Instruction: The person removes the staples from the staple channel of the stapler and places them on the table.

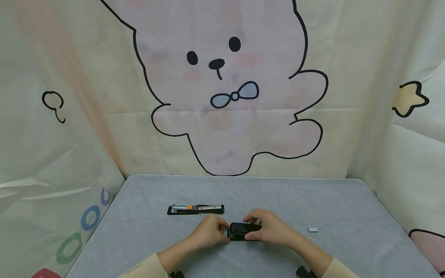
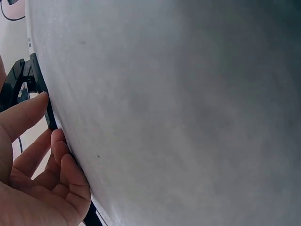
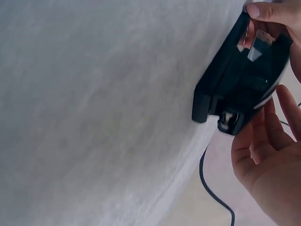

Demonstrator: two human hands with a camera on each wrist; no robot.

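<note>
1 lt-colored backdrop (image 1: 368, 46) w/ 1 big outlined bear (image 1: 222, 127) on it, behind 1 table (image 1: 139, 193), gray top. 2 cream sleeves (image 1: 149, 266), one per arm. 2 hands, both busy: L hand (image 1: 212, 231) pinches L end of stapler, thumb on its base; R hand (image 1: 272, 228) grips R end, thumb on near side, fingers behind. 1 blk stapler (image 1: 238, 231), betw. the hands, approx. mid-table at near side. 1 long flat blk piece (image 1: 196, 209) w/ clear + metal parts & 1 orange bit, lying farther back, to the L. 1 small lt-gray block (image 1: 313, 229), R of R hand, well apart.
</note>
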